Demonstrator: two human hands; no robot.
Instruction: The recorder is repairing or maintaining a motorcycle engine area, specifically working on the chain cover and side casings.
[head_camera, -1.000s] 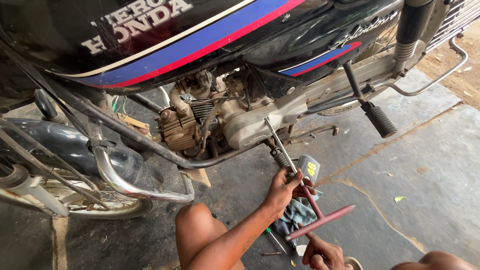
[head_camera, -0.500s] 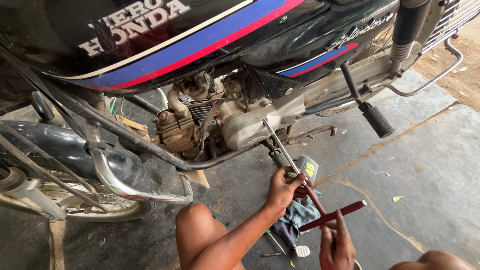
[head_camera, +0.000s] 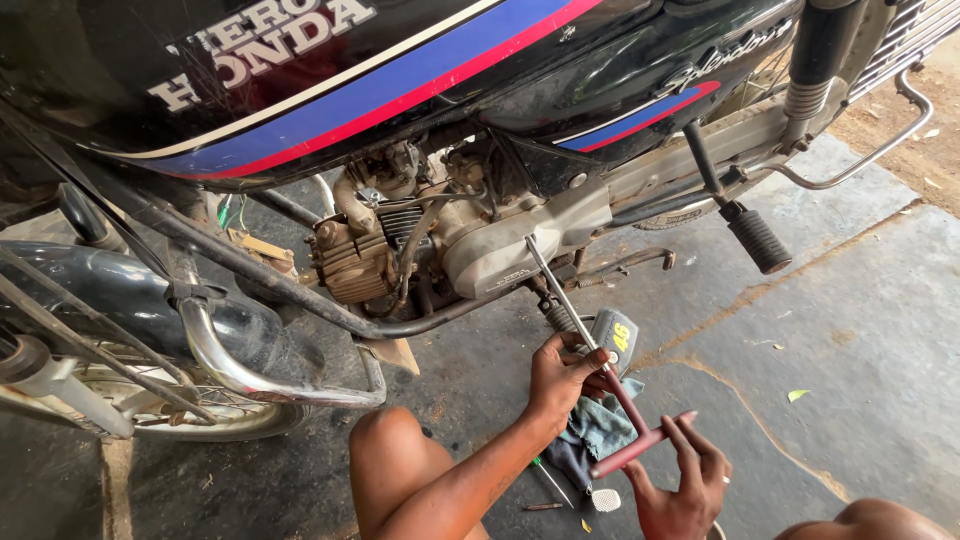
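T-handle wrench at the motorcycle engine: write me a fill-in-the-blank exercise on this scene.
1. The left hand grips the shaft of the T-handle wrench, while the right hand holds its ____ crossbar.
2. The wrench's far end meets the silver ____ cover of the motorcycle.
3. Under the left hand lies a blue-grey ____ on the concrete floor.
4. The black rubber-covered footpeg sticks out to the ____ of the wrench in the picture.

Missing words: red; engine; rag; right
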